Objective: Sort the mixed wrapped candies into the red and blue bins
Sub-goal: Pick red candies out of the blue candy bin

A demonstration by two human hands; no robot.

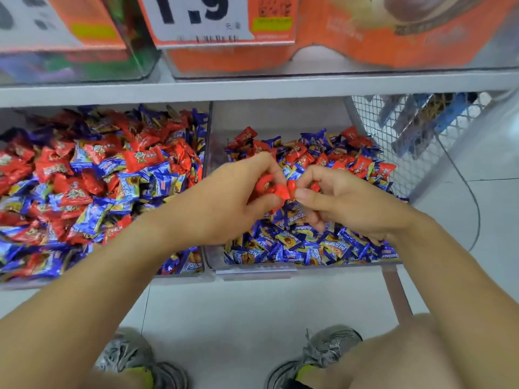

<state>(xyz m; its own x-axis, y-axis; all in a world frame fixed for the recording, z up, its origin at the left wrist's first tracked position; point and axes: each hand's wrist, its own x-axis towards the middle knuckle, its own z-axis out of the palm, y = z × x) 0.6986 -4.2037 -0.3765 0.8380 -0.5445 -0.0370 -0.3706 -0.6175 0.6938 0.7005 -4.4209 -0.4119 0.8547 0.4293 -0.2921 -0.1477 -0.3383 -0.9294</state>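
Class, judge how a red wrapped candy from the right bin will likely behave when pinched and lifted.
Probably light: the left hand grips several red candies at once. The glossy wrapper looks slippery. Its crimped ends likely crumple, and being flat-sided it should not roll.

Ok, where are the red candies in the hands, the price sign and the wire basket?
red candies (276, 190), head view, on the wrappers between both hands.
price sign (196, 16), head view, on its white middle.
wire basket (373, 119), head view, on its mesh.
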